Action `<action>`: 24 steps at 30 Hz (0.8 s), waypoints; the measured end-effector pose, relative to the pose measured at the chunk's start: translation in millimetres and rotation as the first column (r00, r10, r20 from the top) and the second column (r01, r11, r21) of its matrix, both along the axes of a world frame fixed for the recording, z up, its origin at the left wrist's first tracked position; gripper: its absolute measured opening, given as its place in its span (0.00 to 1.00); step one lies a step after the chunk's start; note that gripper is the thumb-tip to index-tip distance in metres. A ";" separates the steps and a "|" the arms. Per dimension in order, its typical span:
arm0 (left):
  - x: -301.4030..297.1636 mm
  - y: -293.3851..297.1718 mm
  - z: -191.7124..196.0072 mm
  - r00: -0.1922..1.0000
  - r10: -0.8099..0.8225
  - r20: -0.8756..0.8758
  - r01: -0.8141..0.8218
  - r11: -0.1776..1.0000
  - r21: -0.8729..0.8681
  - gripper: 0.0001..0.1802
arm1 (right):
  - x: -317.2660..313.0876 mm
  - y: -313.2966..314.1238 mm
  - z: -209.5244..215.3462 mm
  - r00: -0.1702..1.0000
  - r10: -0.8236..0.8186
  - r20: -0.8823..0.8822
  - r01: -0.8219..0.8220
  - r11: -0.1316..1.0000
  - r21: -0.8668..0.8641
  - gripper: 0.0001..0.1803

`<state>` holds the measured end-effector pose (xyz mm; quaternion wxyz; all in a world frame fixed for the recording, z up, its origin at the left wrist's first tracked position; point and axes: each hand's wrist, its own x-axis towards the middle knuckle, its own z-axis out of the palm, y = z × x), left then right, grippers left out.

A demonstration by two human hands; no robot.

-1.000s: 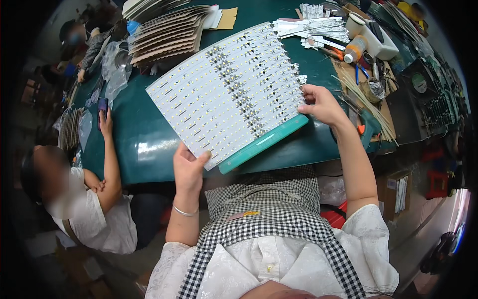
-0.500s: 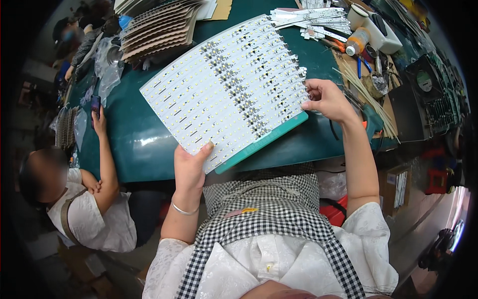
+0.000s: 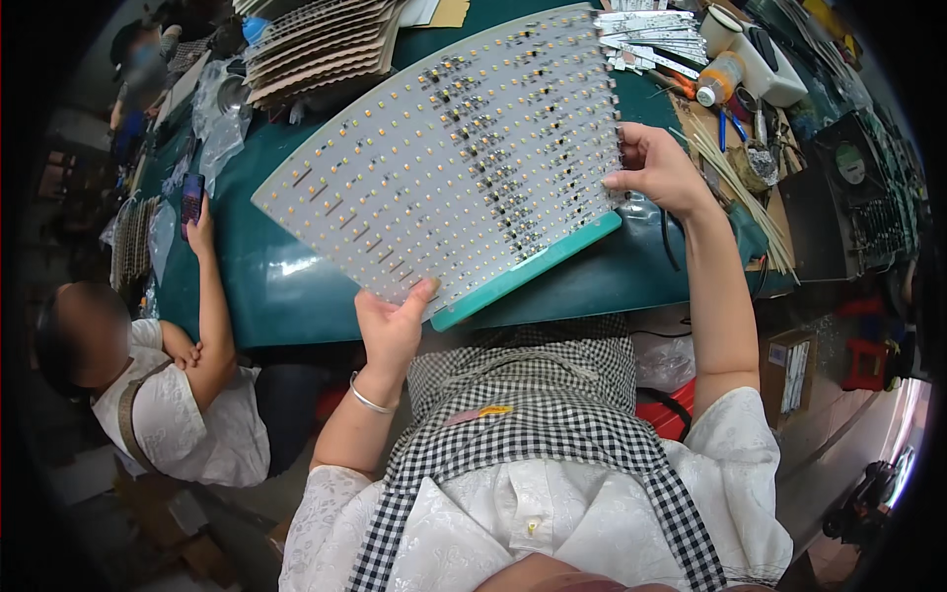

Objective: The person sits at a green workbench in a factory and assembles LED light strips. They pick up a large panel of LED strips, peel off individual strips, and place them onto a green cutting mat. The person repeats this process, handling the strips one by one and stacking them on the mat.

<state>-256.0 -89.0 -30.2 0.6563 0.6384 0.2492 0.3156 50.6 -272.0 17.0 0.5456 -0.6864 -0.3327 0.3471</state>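
A large white panel of LED strips (image 3: 449,163) with rows of small yellow and black parts is lifted off the green table (image 3: 286,286), resting on a teal tray edge (image 3: 533,268). My left hand (image 3: 390,331) grips the panel's near corner, thumb on top. My right hand (image 3: 656,168) grips its right edge. The panel tilts toward me.
A stack of brown cardboard sheets (image 3: 321,44) lies at the back left. Loose white strips (image 3: 656,35), a white cup and tools crowd the back right. A seated person (image 3: 168,395) on my left reaches to a phone (image 3: 191,195) on the table.
Both hands have raised the panel off the table and tilted it closer to me; it now fills more of the view. The person at left keeps a hand on the phone.
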 end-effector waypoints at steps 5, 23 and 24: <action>-1.3 -23.0 -1.8 0.985 0.021 0.169 -0.088 0.911 0.402 0.08 | -8.9 -17.9 -9.4 0.979 -0.092 0.183 0.085 0.995 0.045 0.18; 6.6 2.5 -1.9 0.982 -0.105 0.155 0.062 0.964 0.260 0.11 | -16.0 -9.9 -28.1 0.994 -0.109 -0.023 0.110 0.993 0.044 0.25; 7.6 0.1 -1.9 0.976 -0.019 0.217 0.014 1.000 0.023 0.11 | -17.6 -9.0 -23.8 0.992 -0.087 0.093 0.098 0.987 -0.127 0.25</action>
